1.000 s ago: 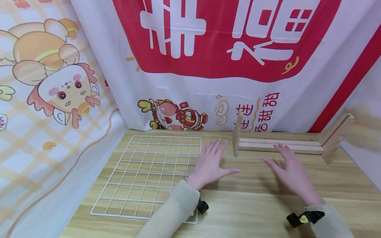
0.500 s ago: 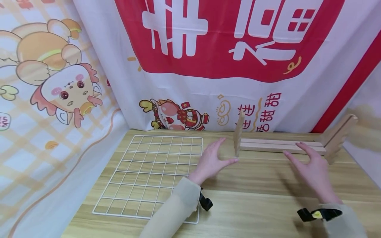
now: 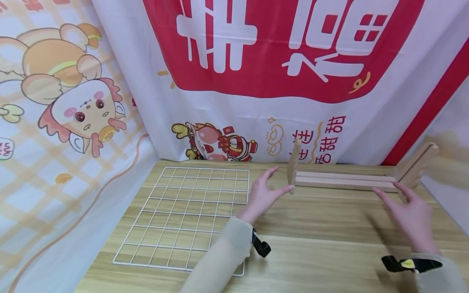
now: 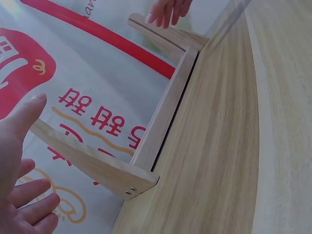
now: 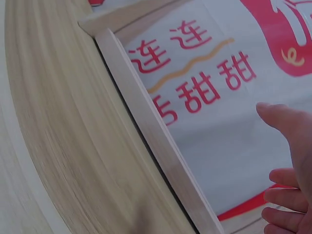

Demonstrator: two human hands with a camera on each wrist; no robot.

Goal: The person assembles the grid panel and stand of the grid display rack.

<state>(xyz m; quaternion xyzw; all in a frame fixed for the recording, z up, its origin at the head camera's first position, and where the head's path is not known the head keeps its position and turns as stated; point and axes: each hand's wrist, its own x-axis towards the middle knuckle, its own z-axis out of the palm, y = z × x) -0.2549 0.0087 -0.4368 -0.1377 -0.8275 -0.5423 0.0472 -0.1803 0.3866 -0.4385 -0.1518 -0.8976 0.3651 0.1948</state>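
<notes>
A wooden rack stands at the back right of the table in the head view, with a low crossbar [image 3: 340, 181] between a left end panel [image 3: 293, 167] and a right end panel [image 3: 415, 169]. My left hand [image 3: 261, 198] is just left of the left panel, thumb and fingers spread, the thumb tip overlapping the panel's lower part. In the left wrist view a gap shows between the left hand [image 4: 22, 185] and the panel. My right hand [image 3: 412, 213] is in front of the right panel, thumb and index apart. The right wrist view shows that hand [image 5: 287, 161] holding nothing.
A white wire grid panel [image 3: 183, 215] lies flat on the left of the wood-grain table [image 3: 311, 260], partly under my left forearm. A printed cloth [image 3: 227, 110] hangs right behind the table, and another [image 3: 73, 162] covers the left side.
My right hand has moved right along the crossbar to the rack's right end. My left hand has shifted slightly right and turned, bringing its thumb to the left panel. The rack has not moved.
</notes>
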